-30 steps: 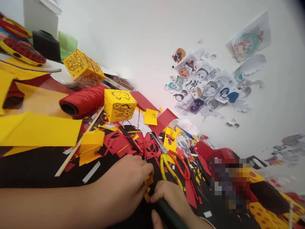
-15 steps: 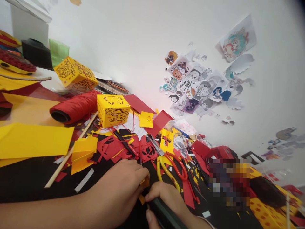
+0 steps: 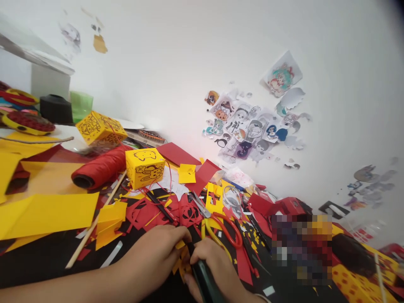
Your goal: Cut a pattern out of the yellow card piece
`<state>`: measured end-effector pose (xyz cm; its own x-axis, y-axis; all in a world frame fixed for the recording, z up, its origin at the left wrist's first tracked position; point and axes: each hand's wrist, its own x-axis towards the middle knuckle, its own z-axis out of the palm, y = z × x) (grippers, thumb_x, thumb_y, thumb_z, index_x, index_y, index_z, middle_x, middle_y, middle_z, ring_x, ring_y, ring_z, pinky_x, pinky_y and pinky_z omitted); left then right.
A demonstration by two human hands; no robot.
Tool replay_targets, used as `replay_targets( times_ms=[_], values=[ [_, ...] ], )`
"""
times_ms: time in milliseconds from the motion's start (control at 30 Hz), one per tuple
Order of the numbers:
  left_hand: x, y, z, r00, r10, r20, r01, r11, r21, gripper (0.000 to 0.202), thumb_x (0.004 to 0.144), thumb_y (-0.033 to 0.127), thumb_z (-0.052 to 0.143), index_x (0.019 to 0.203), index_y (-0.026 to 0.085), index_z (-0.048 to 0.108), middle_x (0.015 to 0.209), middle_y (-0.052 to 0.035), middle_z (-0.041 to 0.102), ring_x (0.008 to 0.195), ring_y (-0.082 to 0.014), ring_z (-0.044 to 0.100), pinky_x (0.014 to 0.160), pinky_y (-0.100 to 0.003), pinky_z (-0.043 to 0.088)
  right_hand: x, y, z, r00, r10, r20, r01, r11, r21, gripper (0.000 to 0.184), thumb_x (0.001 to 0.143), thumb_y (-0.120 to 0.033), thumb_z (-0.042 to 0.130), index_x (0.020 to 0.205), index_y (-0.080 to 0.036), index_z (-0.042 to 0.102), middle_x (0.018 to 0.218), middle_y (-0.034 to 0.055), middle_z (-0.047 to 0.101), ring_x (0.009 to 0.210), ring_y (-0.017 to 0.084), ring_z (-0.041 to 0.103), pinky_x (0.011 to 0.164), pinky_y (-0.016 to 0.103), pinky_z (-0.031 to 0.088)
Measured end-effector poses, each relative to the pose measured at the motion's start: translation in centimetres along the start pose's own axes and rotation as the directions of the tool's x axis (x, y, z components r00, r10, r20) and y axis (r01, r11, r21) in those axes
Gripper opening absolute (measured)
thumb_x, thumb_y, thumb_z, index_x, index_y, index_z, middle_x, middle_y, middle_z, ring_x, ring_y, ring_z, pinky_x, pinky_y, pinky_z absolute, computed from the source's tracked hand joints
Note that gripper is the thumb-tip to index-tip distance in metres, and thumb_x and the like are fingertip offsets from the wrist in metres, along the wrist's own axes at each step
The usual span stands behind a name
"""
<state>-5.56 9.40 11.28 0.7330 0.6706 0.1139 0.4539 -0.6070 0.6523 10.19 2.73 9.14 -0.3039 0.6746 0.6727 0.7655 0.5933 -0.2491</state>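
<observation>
My left hand (image 3: 151,256) rests on the black mat, its fingers pressed down on a small yellow paper piece (image 3: 180,257). My right hand (image 3: 211,269) is wrapped round a dark green craft knife (image 3: 202,277) whose tip meets that paper beside the left fingertips. Red and yellow scissors (image 3: 221,229) lie just beyond both hands. Red cut-out paper shapes (image 3: 189,212) lie behind the left hand.
A yellow printed cube (image 3: 144,167), a second cube (image 3: 96,128), a red roll (image 3: 101,168), a wooden stick (image 3: 94,225) and yellow sheets (image 3: 47,214) crowd the left. Stickers (image 3: 249,130) cover the white wall. A tape ring (image 3: 232,197) and red boxes (image 3: 293,206) sit right.
The view has tilted upward, so the table sits lower in frame. Both hands stay together on the yellow piece, and the knife has moved slightly left against it.
</observation>
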Motion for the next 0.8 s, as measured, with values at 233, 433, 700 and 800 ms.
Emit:
replay_targets(
  times_ms=[233, 433, 700, 800],
  values=[
    [0.1, 0.3, -0.8, 1.000, -0.017, -0.010, 0.017, 1.000, -0.026, 0.023, 0.076, 0.015, 0.039, 0.087, 0.024, 0.057, 0.089, -0.0006, 0.067, 0.084, -0.0163, 0.061, 0.071, -0.026, 0.045, -0.1, -0.1, 0.2, 0.946, 0.279, 0.163, -0.303, 0.941, 0.149, 0.016, 0.070, -0.005, 0.043, 0.069, -0.020, 0.046, 0.069, -0.0027, 0.054, 0.064, 0.011, 0.052, 0.059, 0.020, 0.041],
    [-0.2, 0.2, -0.9, 1.000, 0.008, -0.009, -0.009, 1.000, -0.030, 0.023, 0.077, 0.015, 0.038, 0.088, 0.024, 0.057, 0.088, -0.0003, 0.067, 0.085, -0.0163, 0.061, 0.072, -0.026, 0.044, 0.4, -0.4, -0.4, 0.910, 0.331, 0.249, -0.389, 0.890, 0.240, 0.017, 0.070, -0.004, 0.039, 0.070, -0.020, 0.045, 0.071, -0.0024, 0.053, 0.068, 0.011, 0.050, 0.060, 0.019, 0.040],
    [-0.2, 0.1, -0.8, 0.999, 0.021, -0.029, -0.022, 1.000, -0.009, 0.026, 0.073, 0.011, 0.039, 0.089, 0.024, 0.056, 0.087, -0.0007, 0.066, 0.083, -0.0161, 0.060, 0.071, -0.025, 0.044, 0.6, 0.4, 0.8, 0.753, 0.616, 0.231, -0.571, 0.438, 0.694, 0.015, 0.080, -0.018, 0.033, 0.065, -0.022, 0.037, 0.053, -0.0037, 0.049, 0.048, 0.012, 0.049, 0.043, 0.019, 0.037],
    [0.0, 0.0, -0.8, 0.999, 0.023, -0.034, -0.023, 1.000, -0.012, 0.022, 0.074, 0.013, 0.039, 0.085, 0.023, 0.056, 0.083, 0.0000, 0.065, 0.079, -0.0149, 0.060, 0.069, -0.023, 0.043, 1.7, 1.0, 0.3, 0.751, 0.652, 0.104, -0.471, 0.419, 0.776, 0.012, 0.078, -0.023, 0.039, 0.066, -0.022, 0.035, 0.054, -0.0035, 0.051, 0.047, 0.013, 0.050, 0.042, 0.020, 0.036]
  ],
)
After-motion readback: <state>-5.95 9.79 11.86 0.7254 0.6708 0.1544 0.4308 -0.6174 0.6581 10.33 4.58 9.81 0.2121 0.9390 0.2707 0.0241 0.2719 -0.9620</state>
